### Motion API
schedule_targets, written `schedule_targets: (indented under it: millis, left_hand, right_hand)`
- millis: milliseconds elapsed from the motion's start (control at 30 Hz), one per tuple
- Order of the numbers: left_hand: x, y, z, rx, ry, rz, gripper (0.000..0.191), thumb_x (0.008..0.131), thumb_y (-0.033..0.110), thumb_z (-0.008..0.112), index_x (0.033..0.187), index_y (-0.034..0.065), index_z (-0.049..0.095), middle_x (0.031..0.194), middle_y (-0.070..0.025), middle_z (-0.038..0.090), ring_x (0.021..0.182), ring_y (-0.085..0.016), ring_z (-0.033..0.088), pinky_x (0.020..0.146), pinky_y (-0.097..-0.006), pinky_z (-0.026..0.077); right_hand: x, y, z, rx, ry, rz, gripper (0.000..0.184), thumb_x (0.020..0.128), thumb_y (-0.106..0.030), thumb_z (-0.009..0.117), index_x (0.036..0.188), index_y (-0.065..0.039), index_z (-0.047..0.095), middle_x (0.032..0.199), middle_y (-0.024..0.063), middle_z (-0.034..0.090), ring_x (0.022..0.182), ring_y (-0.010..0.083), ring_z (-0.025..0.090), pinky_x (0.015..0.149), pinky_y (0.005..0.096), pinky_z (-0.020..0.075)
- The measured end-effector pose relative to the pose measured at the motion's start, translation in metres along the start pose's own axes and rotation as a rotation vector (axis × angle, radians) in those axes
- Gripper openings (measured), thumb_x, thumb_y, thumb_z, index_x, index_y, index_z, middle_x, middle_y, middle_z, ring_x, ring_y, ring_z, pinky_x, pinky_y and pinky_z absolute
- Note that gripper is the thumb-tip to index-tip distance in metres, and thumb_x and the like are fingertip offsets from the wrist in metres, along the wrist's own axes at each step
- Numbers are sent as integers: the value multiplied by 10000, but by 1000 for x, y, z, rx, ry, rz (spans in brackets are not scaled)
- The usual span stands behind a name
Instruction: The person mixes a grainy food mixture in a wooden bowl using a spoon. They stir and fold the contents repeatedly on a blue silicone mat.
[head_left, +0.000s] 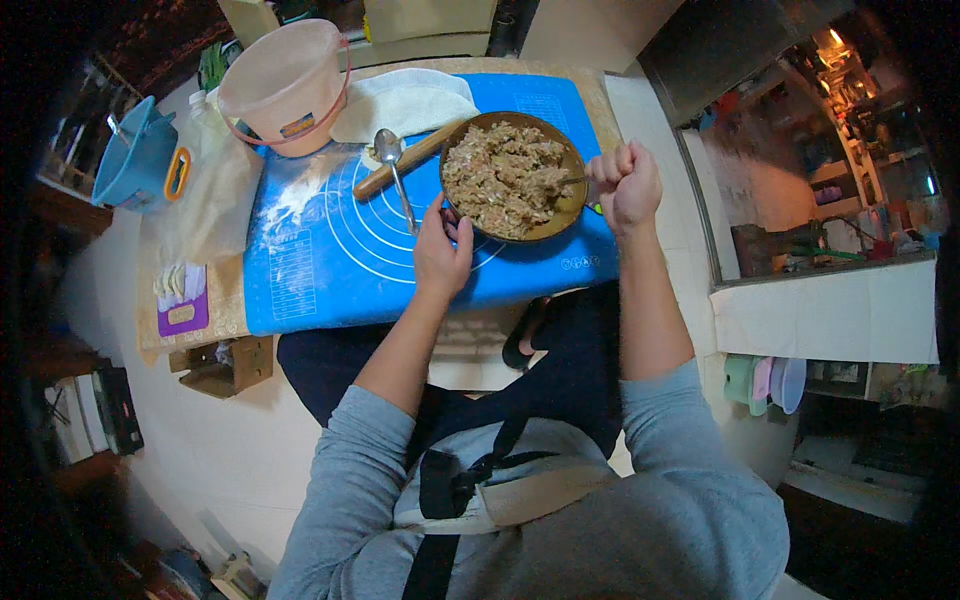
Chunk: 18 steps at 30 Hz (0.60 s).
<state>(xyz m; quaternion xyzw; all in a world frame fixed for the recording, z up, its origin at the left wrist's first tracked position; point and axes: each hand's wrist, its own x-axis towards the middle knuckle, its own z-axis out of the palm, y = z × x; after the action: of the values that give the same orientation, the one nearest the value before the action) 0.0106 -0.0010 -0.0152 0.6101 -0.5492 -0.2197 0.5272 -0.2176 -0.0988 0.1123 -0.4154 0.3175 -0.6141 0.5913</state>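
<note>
A round brown bowl (577, 159) stands on a blue pastry mat (352, 285), filled with minced, pale brown stuffing (506, 180). My left hand (441, 259) grips the bowl at its near left side, fingers hidden partly beneath the edge. At the right rim, my right hand (628, 184) is closed in a fist around a thin utensil (574, 181) that is stuck into the stuffing. Its working end is buried, so I cannot tell its kind. Left of the bowl lie a wooden rolling pin (412, 161) and a metal spoon (398, 176) crossing it.
A folded white cloth (405, 105) and a pinkish bucket (281, 90) occupy the far side. Leftward are a plastic bag (202, 217), a blue basket (131, 165) and a purple board (184, 320) carrying several pale pieces. A cardboard box (232, 367) sits below the table.
</note>
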Motion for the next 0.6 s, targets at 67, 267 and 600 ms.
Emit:
schedule_targets:
  millis: [67,267,600]
  left_hand:
    - [0,-2,-2,-6,-7,-7,571,925,231,630,1376,-67,445,896,-104,598,739,-205,577,715,-337,500]
    - [1,4,1,-1,-2,1,556,931,226,620,1378,-55,446,875,-89,590,735,-202,574,706,-335,498]
    - [1,5,-5,-16,-24,-48,581,938,232,611,1395,-69,415,868,-85,589,742,-206,580,707,-341,498]
  right_hand:
    - [3,-10,0,8,53,-54,410,1031,-257,317,641,-142,267,543,0,230,525,165,243,557,354,275]
    - [23,20,-20,38,195,-243,401,1024,-251,345,643,-140,280,542,-2,250,520,153,263,536,345,273]
    - [-20,31,3,57,-131,-76,365,982,-178,363,633,-144,261,568,7,259,559,167,257,592,339,289]
